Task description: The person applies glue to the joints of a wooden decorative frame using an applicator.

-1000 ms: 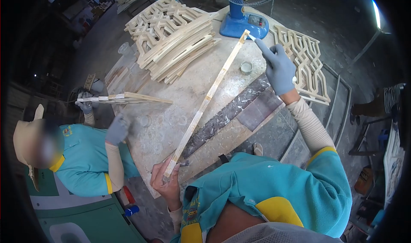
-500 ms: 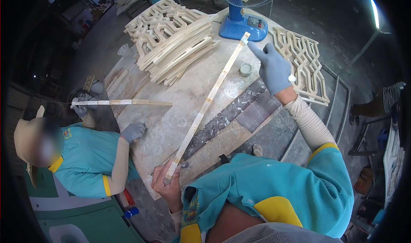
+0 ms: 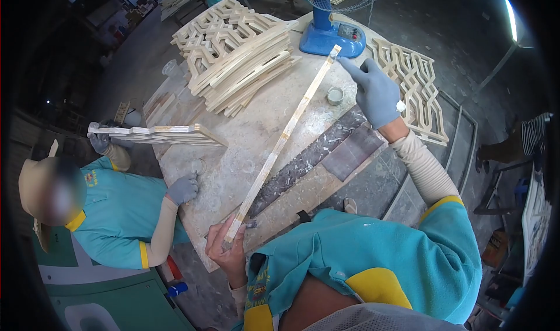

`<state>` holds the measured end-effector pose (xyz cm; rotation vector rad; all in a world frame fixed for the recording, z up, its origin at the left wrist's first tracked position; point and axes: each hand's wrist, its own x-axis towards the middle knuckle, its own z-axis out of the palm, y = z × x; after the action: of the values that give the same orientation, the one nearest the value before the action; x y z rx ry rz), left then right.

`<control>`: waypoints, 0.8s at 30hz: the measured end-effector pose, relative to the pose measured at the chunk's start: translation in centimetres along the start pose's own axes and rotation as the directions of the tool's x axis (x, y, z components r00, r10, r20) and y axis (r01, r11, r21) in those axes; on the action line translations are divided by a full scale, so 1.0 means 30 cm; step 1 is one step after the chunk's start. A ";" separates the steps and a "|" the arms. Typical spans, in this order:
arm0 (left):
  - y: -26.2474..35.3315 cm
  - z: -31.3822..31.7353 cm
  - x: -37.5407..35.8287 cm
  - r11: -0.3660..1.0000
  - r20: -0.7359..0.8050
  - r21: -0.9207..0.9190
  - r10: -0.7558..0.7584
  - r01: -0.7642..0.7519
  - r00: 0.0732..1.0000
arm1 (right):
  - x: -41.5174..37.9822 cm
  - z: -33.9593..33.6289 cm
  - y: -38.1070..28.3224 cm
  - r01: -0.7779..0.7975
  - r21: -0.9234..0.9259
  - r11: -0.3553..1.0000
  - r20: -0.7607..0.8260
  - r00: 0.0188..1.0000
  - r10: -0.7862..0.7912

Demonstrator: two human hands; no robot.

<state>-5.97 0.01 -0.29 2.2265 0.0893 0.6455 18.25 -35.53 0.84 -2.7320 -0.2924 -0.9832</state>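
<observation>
My bare left hand (image 3: pixel 226 247) is closed round the near end of a long narrow wooden piece (image 3: pixel 282 137), seen along its edge, with pale and whitish patches. The piece slants up and away across the table. At its far end, the outstretched index finger of my grey-gloved right hand (image 3: pixel 378 95) touches or nearly touches the wood. The other fingers of that hand are folded and partly hidden, and a small white lump shows at its outer edge. A small round cup (image 3: pixel 335 96) stands on the table just left of that hand.
A blue fan (image 3: pixel 332 38) stands at the table's far edge. Stacked wooden lattice panels (image 3: pixel 242 68) lie left of it, another lattice panel (image 3: pixel 408 89) to the right. On the left, a co-worker (image 3: pixel 122 205) holds a lattice panel (image 3: pixel 160 132) over the table (image 3: pixel 233 182).
My right hand has shifted slightly right and down, and the white dab by its fingertip looks smaller. The co-worker's panel has tilted, showing more of its lattice. My left hand stays put.
</observation>
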 end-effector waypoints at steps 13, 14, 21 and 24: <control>-0.003 0.005 -0.007 1.000 -0.005 -0.006 0.022 -0.022 1.000 | 0.009 -0.041 0.023 0.034 0.037 0.999 0.139 0.990 -0.039; -0.004 0.004 -0.007 1.000 -0.003 -0.009 0.022 -0.022 1.000 | 0.018 -0.027 0.033 0.029 0.003 1.000 0.086 0.996 -0.029; -0.002 0.004 -0.006 1.000 -0.018 0.006 0.023 -0.023 1.000 | -0.002 -0.028 0.023 0.098 -0.096 0.991 0.160 0.984 -0.082; -0.006 0.004 -0.006 1.000 -0.017 0.007 0.030 -0.029 0.999 | 0.024 -0.053 0.013 0.058 0.018 0.998 0.038 0.998 -0.059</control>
<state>-6.04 0.00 -0.55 2.2324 0.0675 0.6815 17.94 -36.26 2.44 -2.7446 -0.3879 -0.9394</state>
